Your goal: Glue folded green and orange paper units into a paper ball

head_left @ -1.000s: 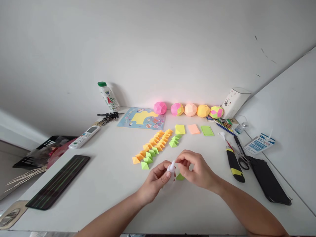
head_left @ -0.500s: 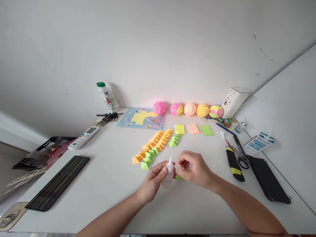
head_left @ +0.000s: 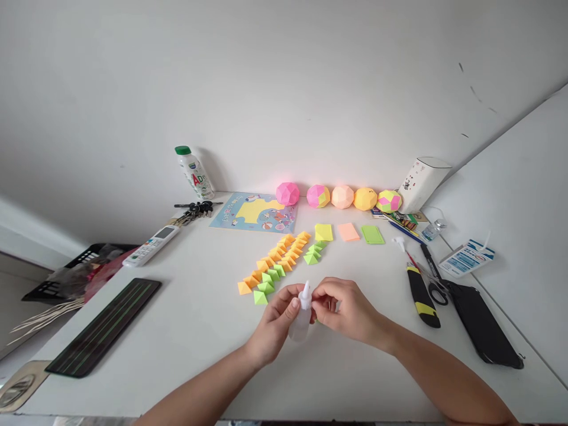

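Observation:
My left hand (head_left: 277, 324) is wrapped round a small translucent glue bottle (head_left: 300, 324), which stands upright with its white pointed nozzle on top. Right beside the bottle's neck, my right hand (head_left: 348, 310) has its fingers curled in a pinch. Whatever those fingertips hold, if anything, is hidden. Under the hands a green scrap of paper barely shows. Beyond them lie rows of folded orange paper pieces (head_left: 268, 260) and folded green paper pieces (head_left: 266, 288). Yellow (head_left: 323, 232), peach (head_left: 348, 232) and green (head_left: 371, 234) paper stacks lie farther back.
Several faceted paper balls (head_left: 343, 197) line the wall. A puzzle board (head_left: 217, 220), bottle (head_left: 195, 174), keys (head_left: 199, 208), remote control (head_left: 151, 245) and dark striped panel (head_left: 104, 328) are left. At right lie a utility knife (head_left: 421, 296), scissors (head_left: 438, 293) and black pouch (head_left: 483, 325).
My right hand has moved left and slightly down, up against the bottle's neck, covering most of the green paper below. My left hand still holds the bottle.

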Action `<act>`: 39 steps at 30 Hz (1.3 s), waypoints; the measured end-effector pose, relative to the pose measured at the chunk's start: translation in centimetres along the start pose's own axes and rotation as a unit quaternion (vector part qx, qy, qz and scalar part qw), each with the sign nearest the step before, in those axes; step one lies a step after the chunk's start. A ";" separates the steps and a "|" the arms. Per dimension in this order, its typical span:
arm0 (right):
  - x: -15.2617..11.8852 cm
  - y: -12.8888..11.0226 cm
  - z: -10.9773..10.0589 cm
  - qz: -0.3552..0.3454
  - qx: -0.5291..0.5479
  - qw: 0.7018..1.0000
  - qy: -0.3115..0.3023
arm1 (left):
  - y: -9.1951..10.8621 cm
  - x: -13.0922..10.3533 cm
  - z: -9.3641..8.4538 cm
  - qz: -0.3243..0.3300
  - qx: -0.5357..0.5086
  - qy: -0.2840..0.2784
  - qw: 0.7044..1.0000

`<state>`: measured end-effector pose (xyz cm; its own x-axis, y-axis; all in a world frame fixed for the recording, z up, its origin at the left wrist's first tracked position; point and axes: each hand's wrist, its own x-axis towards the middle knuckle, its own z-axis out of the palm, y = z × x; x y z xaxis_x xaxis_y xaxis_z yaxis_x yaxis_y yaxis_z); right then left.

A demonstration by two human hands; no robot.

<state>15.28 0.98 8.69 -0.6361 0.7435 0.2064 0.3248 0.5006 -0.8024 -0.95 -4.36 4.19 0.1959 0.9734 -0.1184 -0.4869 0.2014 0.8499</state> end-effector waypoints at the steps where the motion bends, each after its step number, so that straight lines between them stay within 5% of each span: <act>1: 0.0 0.0 0.1 0.003 0.010 1.000 0.001 | 0.1 0.0 0.0 0.000 0.001 0.004 1.000; 5: 0.0 -0.1 -0.6 0.007 0.045 0.998 0.046 | 0.4 0.1 0.3 0.001 -0.011 0.014 1.000; 14: 0.1 -0.5 -2.6 -0.046 0.005 0.964 0.262 | 0.3 0.2 0.1 -0.006 -0.014 0.013 1.000; 17: 0.1 -0.1 -1.5 -0.101 -0.058 0.965 0.234 | 0.2 0.2 0.0 -0.007 -0.015 0.011 1.000; 22: 0.0 0.7 0.8 -0.127 -0.092 0.983 0.092 | 0.2 0.1 0.1 -0.008 -0.011 0.011 1.000; 28: 0.1 0.9 0.5 -0.177 -0.112 0.966 0.149 | 0.3 0.2 0.0 -0.009 -0.014 0.007 1.000; 33: 0.2 0.2 -1.8 -0.069 -0.022 0.977 0.201 | 0.2 0.2 -0.2 0.025 -0.045 0.018 0.999; 39: 0.1 -0.2 -2.9 0.015 0.076 0.987 0.138 | 0.1 0.3 -0.7 0.048 -0.008 0.059 0.997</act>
<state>17.17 2.23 10.54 -0.4057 0.8603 0.3087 0.2185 0.4192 -0.8812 -1.52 -3.94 3.83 0.0473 0.9942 -0.0967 -0.5122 0.1073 0.8522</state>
